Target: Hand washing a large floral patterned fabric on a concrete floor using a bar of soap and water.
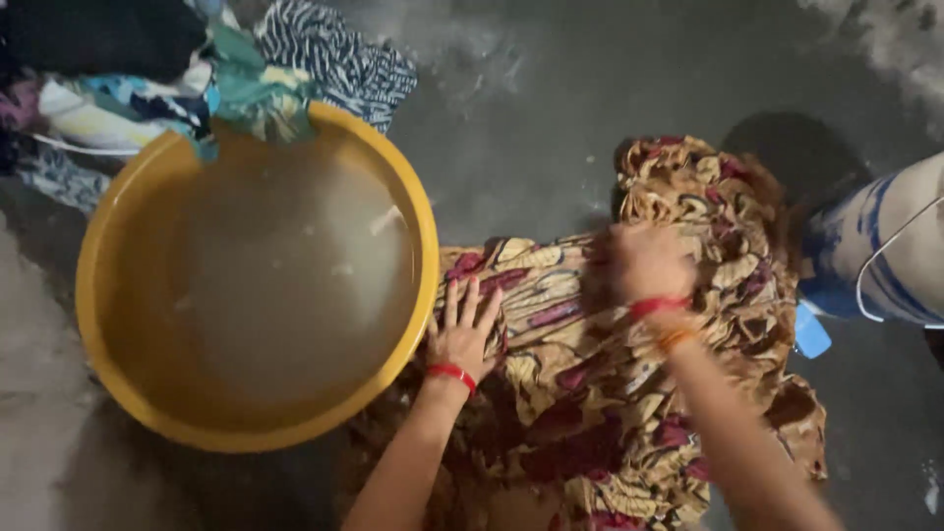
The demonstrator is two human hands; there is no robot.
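Head camera looked straight down at a wet grey floor (pixel 551 118), where a patterned cloth (pixel 610 393) in brown, cream and dark red lay spread out and crumpled between the person's arms. The left hand (pixel 460 329) rested flat on the cloth's near edge, fingers spread wide and pointing away from the body, with a red bangle at the wrist. It gripped nothing; the palm simply pressed down on the fabric. The right hand (pixel 644 261) sat farther up on the cloth, blurred, and looked bunched over a fold of the fabric, though the blur made it impossible to tell whether the fingers were clenched on the cloth or only pushing against it. Red and orange bands circled that wrist.

Just beside the left hand, touching the cloth's edge, stood a large round yellow basin (pixel 108 216) filled with cloudy water. Its rim came right up against the left fingers, crowding that side of the cloth. Beyond the basin, at the upper left, a pile of clothes (pixel 147 79) was heaped, with a black-and-white striped piece, a dark garment and a teal printed piece that hung over the basin's far rim.

At the right edge stood a white and blue container (pixel 885 256) with a thin wire handle, close to the cloth's far corner, and a small blue object (pixel 811 334) lay at its foot, just beside the fabric.
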